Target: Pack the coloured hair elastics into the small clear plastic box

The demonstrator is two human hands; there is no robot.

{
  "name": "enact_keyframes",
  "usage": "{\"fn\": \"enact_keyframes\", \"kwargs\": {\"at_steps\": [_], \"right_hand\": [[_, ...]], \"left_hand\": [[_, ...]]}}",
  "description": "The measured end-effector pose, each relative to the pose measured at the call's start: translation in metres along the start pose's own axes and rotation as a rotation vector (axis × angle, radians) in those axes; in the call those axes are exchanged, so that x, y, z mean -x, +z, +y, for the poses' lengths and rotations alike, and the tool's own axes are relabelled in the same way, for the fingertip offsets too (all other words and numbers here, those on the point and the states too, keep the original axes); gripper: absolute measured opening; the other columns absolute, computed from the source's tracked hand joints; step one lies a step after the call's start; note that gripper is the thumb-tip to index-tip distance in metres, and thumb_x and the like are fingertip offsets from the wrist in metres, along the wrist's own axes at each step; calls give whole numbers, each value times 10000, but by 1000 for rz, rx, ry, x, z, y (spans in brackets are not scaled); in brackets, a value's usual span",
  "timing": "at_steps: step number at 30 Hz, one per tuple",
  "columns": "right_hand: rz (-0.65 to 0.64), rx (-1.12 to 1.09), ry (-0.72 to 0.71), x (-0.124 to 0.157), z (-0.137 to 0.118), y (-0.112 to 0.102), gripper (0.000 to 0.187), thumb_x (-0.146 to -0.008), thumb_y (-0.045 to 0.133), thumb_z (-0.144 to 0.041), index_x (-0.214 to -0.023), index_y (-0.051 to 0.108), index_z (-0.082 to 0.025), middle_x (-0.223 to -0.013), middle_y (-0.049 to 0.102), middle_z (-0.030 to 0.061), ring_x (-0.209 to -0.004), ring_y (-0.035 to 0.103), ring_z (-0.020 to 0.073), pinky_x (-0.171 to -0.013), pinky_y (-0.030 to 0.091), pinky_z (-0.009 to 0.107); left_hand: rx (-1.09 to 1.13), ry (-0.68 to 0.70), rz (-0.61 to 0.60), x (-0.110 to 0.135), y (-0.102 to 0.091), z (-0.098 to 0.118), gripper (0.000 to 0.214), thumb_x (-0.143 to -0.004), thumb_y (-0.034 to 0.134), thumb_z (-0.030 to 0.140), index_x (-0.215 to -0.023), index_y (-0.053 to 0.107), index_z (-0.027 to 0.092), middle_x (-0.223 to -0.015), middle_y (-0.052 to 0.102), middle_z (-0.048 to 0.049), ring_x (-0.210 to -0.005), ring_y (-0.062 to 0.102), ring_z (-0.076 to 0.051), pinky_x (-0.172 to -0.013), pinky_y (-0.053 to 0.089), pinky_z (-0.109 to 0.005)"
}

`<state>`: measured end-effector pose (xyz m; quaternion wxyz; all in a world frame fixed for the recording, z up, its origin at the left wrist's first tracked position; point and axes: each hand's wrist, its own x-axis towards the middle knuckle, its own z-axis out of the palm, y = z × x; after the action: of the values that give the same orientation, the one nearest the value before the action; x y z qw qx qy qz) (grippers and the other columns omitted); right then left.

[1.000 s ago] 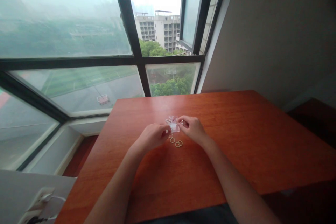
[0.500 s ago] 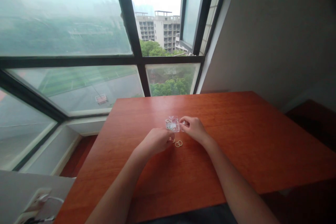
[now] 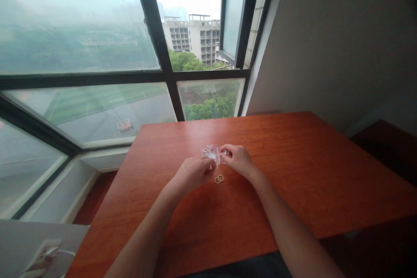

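Note:
A small transparent plastic box (image 3: 212,155) with compartments stands on the table, and several little rings and pink pieces lie inside it. My right hand (image 3: 237,159) is closed in a pinch at the box's right edge. My left hand (image 3: 196,171) is over the front left of the box, its fingers bent together. A pale ring shows in part at the left fingertips; the hand hides most of it. Just in front of the box, two cream rings (image 3: 219,179) overlap on the tabletop.
The reddish-brown wooden table (image 3: 293,160) reaches to a dark-framed window (image 3: 169,76) at the back. A grey wall (image 3: 319,52) rises at the right. At the lower left, a plug with a white cable sits in a wall socket (image 3: 45,254).
My left hand has moved up slightly towards the box, bringing the pale ring from the table to the box's front edge. My right hand stays at the box. The view has shifted a little.

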<state>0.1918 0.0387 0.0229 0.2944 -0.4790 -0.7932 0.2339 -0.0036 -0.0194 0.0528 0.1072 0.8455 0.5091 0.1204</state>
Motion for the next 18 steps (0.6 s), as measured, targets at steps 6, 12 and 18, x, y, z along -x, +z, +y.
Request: {"fn": "enact_keyframes", "kwargs": {"at_steps": [6, 12, 18], "right_hand": [[-60, 5, 6, -1, -1, -3, 114, -798, 625, -242, -862, 713, -210, -643, 632, -17, -589, 538, 118, -581, 354, 213], [-115, 15, -24, 2, -5, -8, 110, -792, 622, -211, -845, 718, -217, -669, 647, -7, -621, 556, 121, -595, 356, 214], [-314, 7, -113, 8, -7, -10, 179, -765, 597, -142, -825, 742, -228, -699, 655, -15, -626, 557, 104, -581, 348, 203]], "left_hand": [[63, -95, 232, -11, 10, -8, 130, -841, 516, 217, -866, 644, 217, -752, 640, 0, -609, 526, -106, -585, 343, -205], [27, -123, 222, -15, 21, -18, 115, -835, 530, 220, -859, 642, 228, -744, 639, 6, -608, 518, -116, -582, 328, -214], [21, -111, 224, -9, 18, -26, 123, -857, 515, 251, -840, 632, 218, -730, 632, 3, -614, 522, -119, -589, 328, -216]]}}
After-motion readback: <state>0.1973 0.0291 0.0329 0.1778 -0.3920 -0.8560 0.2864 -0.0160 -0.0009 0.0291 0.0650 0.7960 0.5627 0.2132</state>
